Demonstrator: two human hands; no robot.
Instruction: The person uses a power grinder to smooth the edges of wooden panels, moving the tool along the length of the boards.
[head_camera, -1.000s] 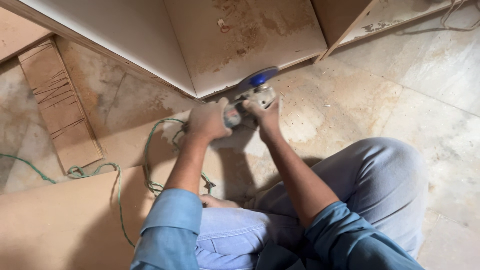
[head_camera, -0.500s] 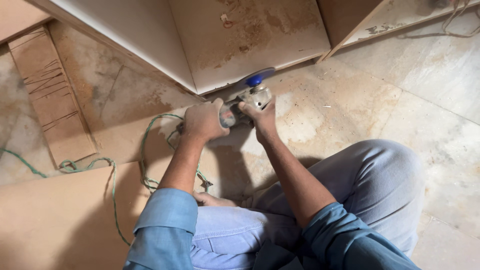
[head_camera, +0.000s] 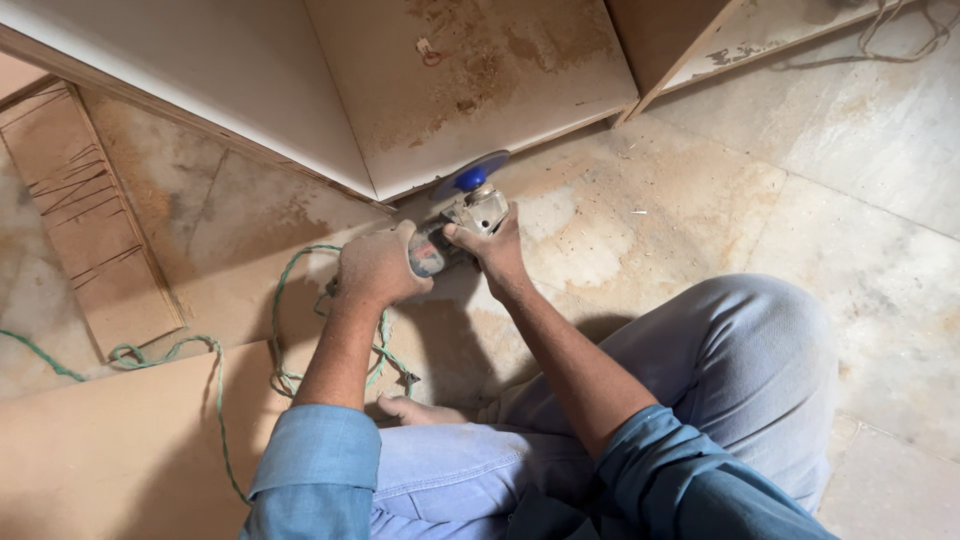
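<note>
I hold an angle grinder (head_camera: 462, 218) with a blue disc (head_camera: 470, 176) low over the floor, its disc at the bottom edge of a pale wooden cabinet panel (head_camera: 470, 80). My left hand (head_camera: 378, 266) is wrapped around the grinder's rear body. My right hand (head_camera: 492, 246) grips its metal head near the disc. A green twisted cord (head_camera: 290, 300) runs from the tool across the floor to the left. My knees in blue jeans fill the lower right.
A stone floor (head_camera: 820, 150) dusted with sawdust lies to the right. A brown board (head_camera: 80, 450) covers the floor at lower left, and a narrow plank (head_camera: 85, 220) lies at the left. Another cabinet panel (head_camera: 690, 40) stands at upper right, with loose cable behind.
The view has shifted slightly; the grinder and both hands stay at the cabinet's bottom edge, with the grip unchanged.
</note>
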